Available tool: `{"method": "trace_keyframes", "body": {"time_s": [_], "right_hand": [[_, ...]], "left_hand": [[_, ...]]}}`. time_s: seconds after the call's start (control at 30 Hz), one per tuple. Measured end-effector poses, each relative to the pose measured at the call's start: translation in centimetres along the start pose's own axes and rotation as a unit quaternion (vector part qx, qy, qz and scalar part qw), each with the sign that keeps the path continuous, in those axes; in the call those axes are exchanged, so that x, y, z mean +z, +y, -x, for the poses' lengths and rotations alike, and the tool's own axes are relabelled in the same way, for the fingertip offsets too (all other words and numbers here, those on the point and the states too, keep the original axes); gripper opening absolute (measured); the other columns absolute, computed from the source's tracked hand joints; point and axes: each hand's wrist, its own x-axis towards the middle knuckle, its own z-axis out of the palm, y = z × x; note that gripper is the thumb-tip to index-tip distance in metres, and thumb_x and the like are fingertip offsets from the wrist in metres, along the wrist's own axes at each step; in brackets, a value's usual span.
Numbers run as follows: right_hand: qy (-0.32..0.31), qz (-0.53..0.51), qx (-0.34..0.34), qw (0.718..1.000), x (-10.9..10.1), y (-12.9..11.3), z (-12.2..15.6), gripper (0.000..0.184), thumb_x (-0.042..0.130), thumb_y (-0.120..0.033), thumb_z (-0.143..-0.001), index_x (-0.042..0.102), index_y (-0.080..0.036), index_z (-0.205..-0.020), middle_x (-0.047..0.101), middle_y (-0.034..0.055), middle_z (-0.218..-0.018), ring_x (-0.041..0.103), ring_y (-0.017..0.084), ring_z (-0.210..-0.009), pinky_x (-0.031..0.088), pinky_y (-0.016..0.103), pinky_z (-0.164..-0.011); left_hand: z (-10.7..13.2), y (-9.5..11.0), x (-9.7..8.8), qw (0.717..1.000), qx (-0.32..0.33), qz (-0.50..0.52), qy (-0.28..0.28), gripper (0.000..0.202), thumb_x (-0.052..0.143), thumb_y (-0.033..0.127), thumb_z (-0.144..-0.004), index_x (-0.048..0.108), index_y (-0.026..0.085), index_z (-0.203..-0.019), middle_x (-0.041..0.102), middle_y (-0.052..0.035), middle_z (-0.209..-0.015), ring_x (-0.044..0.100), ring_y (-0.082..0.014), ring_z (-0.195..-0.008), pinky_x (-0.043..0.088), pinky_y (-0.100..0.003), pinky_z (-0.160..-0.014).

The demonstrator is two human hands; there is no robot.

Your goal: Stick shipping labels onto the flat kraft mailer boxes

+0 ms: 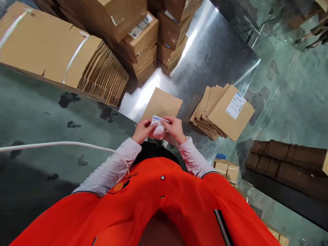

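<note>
A white printed label (158, 127) with a blue band is held in front of my body, over the near edge of the metal table. My left hand (143, 131) pinches its left side between thumb and fingers. On the opposite side my right hand (174, 129) grips it, thumb across the print. Just beyond my hands a plain flat cardboard piece (164, 101) lies on the table, its near part hidden by them. To the right sits a stack of flat cardboard pieces (217, 109), and the top one bears a shipping label (236, 105).
Strapped flattened cartons (58, 51) stand at the left. Closed boxes (143, 37) are piled at the back of the metal table (205, 51). A white cable (56, 144) runs in from the left to my sleeve. Brown packages (287, 164) lie at the right.
</note>
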Motion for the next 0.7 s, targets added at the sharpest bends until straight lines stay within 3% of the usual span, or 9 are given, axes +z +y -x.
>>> {"method": "trace_keyframes", "body": {"time_s": [0.13,0.23,0.3,0.37,0.47,0.6,0.7], "right_hand": [[0.035,0.076,-0.013,0.996,0.3,-0.1,0.0,0.015,0.073,-0.030,-0.089,0.084,-0.025,-0.099,0.080,0.0034,-0.103,0.074,0.022,-0.095,0.057,0.034,-0.093],[0.049,0.094,-0.039,0.994,0.4,0.2,-1.0,0.011,0.075,-0.028,-0.088,0.084,-0.024,-0.092,0.078,0.0035,-0.103,0.072,0.020,-0.101,0.055,0.030,-0.094],[0.052,0.095,-0.037,0.993,0.1,0.6,-2.8,0.008,0.079,-0.027,-0.086,0.084,-0.022,-0.090,0.075,0.0043,-0.107,0.070,0.018,-0.105,0.053,0.028,-0.096],[0.067,0.101,-0.018,0.992,-0.4,1.1,-5.5,0.011,0.081,-0.026,-0.084,0.084,-0.019,-0.092,0.073,0.0059,-0.111,0.068,0.017,-0.107,0.051,0.026,-0.099],[0.118,0.133,0.031,0.984,-1.3,2.1,-10.1,0.019,0.081,-0.029,-0.084,0.083,-0.015,-0.097,0.069,0.0074,-0.119,0.063,0.017,-0.112,0.046,0.029,-0.105],[0.152,0.188,0.094,0.966,-1.6,3.4,-14.7,0.020,0.081,-0.036,-0.084,0.083,-0.022,-0.098,0.066,0.0044,-0.128,0.058,0.021,-0.118,0.041,0.041,-0.110],[0.168,0.202,0.091,0.961,-1.1,4.2,-16.1,0.016,0.080,-0.038,-0.085,0.083,-0.026,-0.094,0.064,0.0029,-0.127,0.054,0.024,-0.123,0.037,0.046,-0.111]], "left_hand": [[-1.0,-1.2,1.1,0.996,0.010,-0.058,0.066,0.043,0.085,0.050,-0.060,0.055,0.020,-0.055,0.057,-0.0004,-0.058,0.056,-0.0171,-0.063,0.046,-0.027,-0.059],[-2.2,-1.8,1.3,0.996,0.014,-0.035,0.079,0.040,0.086,0.047,-0.059,0.057,0.019,-0.061,0.060,0.0006,-0.061,0.057,-0.0160,-0.063,0.047,-0.027,-0.059],[-3.1,-2.0,0.9,0.999,-0.015,0.001,0.034,0.043,0.092,0.043,-0.053,0.066,0.018,-0.077,0.070,-0.0010,-0.074,0.064,-0.0185,-0.071,0.053,-0.029,-0.066],[-3.8,-2.4,0.3,0.995,-0.077,0.030,-0.048,0.056,0.097,0.037,-0.044,0.072,0.018,-0.090,0.076,-0.0041,-0.087,0.070,-0.0225,-0.082,0.058,-0.033,-0.077],[-4.3,-3.3,-0.6,0.979,-0.151,0.042,-0.134,0.061,0.100,0.036,-0.037,0.076,0.017,-0.090,0.079,-0.0097,-0.093,0.073,-0.0281,-0.090,0.059,-0.042,-0.088],[-4.3,-4.3,-1.1,0.975,-0.171,0.059,-0.130,0.066,0.100,0.040,-0.034,0.077,0.017,-0.092,0.080,-0.0110,-0.097,0.074,-0.0303,-0.093,0.059,-0.045,-0.093],[-4.5,-4.4,-1.1,0.977,-0.175,0.048,-0.113,0.066,0.099,0.040,-0.035,0.076,0.014,-0.091,0.080,-0.0112,-0.094,0.075,-0.0325,-0.092,0.059,-0.045,-0.089]]}}
